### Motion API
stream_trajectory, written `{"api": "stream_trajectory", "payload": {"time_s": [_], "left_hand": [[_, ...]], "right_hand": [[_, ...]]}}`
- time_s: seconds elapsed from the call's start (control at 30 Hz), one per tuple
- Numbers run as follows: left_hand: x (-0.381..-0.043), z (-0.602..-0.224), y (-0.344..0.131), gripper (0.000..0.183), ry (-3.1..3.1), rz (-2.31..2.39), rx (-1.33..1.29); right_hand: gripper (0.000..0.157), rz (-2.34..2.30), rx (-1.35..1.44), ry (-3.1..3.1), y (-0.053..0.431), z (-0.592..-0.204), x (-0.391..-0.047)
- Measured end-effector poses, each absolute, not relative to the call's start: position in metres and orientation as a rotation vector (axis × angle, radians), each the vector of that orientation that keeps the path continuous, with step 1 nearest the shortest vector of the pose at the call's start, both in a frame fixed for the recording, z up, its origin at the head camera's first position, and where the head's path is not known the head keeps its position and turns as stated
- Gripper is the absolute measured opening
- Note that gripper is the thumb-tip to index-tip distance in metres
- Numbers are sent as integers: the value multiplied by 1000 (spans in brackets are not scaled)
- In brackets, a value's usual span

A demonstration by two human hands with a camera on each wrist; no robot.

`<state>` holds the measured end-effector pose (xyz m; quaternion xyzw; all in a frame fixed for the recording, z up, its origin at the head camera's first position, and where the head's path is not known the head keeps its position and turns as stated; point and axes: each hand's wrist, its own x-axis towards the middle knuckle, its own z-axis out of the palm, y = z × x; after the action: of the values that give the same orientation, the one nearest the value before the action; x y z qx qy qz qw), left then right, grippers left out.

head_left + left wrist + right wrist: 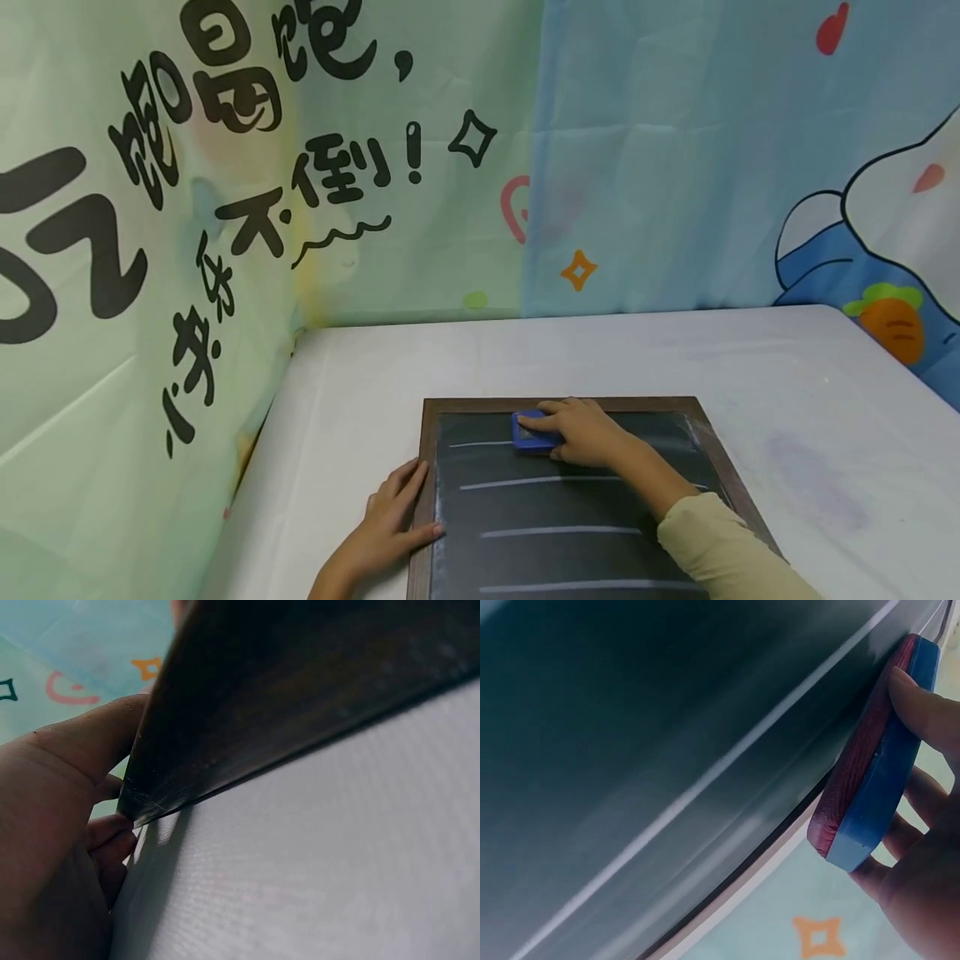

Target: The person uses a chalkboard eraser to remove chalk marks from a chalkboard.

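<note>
A chalkboard (562,558) with a brown wooden frame lies on the white table, several white chalk lines drawn across it. Near its far edge, my right hand (588,429) grips a blue chalkboard eraser (536,442). In the right wrist view, the eraser (870,787) shows a reddish felt side against the board, thumb on one side and fingers on the other. The topmost chalk line shows only left of the eraser. My left hand (386,521) holds the board's left edge, thumb over the frame (247,742) and fingers along its outer side.
The white table (360,375) extends around the board, with a faint purplish stain (817,479) at the right. Printed cloth curtains (420,275) hang behind the table and along its left side.
</note>
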<state>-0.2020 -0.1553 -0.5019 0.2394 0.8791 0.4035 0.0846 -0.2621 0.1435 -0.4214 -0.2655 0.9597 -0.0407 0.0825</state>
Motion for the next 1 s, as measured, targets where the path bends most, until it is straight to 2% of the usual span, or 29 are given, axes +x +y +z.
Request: {"api": "stream_trajectory", "payload": {"time_s": [0.5,1.0], "left_hand": [[-200,-503,-151,78,2597,1218,716],[-200,-502,-155,79,2598,1211,688]], "right_hand": [[58,-100,-814,2797,60,-426,-262],[63,-233,-953,2731,67,-433,-265]]}}
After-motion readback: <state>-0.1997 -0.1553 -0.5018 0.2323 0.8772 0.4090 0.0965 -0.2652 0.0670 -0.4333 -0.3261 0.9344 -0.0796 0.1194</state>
